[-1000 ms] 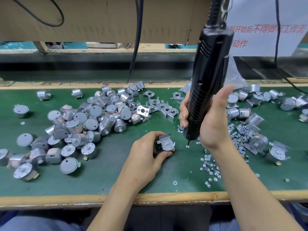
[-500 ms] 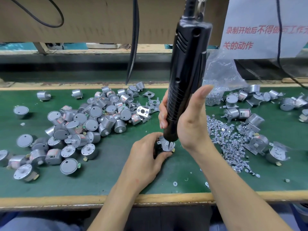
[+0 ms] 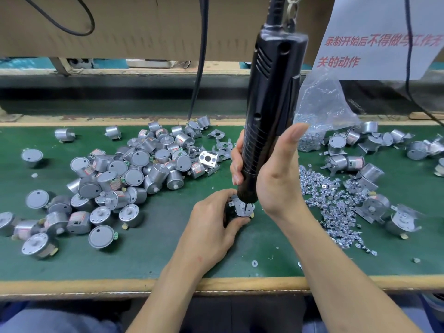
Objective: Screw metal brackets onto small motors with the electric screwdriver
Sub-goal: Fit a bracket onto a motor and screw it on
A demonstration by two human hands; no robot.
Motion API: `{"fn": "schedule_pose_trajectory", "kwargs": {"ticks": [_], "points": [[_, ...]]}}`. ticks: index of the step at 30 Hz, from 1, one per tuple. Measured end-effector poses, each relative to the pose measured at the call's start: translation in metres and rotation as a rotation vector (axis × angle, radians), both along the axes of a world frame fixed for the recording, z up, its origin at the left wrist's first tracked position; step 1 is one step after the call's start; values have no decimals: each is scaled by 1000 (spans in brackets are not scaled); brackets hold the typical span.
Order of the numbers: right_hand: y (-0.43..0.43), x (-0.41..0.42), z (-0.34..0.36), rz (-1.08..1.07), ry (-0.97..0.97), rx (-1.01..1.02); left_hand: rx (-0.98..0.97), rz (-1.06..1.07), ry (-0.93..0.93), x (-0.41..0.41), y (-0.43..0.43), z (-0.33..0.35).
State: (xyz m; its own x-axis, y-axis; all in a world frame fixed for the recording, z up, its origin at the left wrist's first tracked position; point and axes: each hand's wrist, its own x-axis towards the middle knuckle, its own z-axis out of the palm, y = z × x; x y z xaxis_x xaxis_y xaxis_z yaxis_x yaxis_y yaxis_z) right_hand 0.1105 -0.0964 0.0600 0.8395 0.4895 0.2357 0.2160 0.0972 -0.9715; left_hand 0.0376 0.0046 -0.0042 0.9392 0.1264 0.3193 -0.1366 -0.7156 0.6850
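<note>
Green mat (image 3: 156, 248) with motor pile (image 3: 134, 174); left hand (image 3: 211, 227) around a bracketed motor (image 3: 242, 207), right hand (image 3: 278, 179) around the screwdriver (image 3: 271, 92).

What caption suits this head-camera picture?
Left hand steadies a bracketed motor while the right hand holds the electric screwdriver bit-down on it.

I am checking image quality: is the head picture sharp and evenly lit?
Head view: soft, even light, faint shadows; the flat silver metal bracket glares white; silver bracketed motors near the right edge look smeared; the black electric screwdriver is sharp.
</note>
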Motion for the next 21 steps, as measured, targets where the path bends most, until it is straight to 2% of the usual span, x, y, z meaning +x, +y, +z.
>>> {"fn": "schedule_pose_trajectory", "kwargs": {"ticks": [4,7,21], "points": [[3,-2,7,-51,-19,134,6,-1,2,0,0,0],[3,-5,10,-2,-63,264,6,0,-10,0,0,0],[9,-9,11,15,-51,203,29,16,-39,-2,-3,-1]]}}
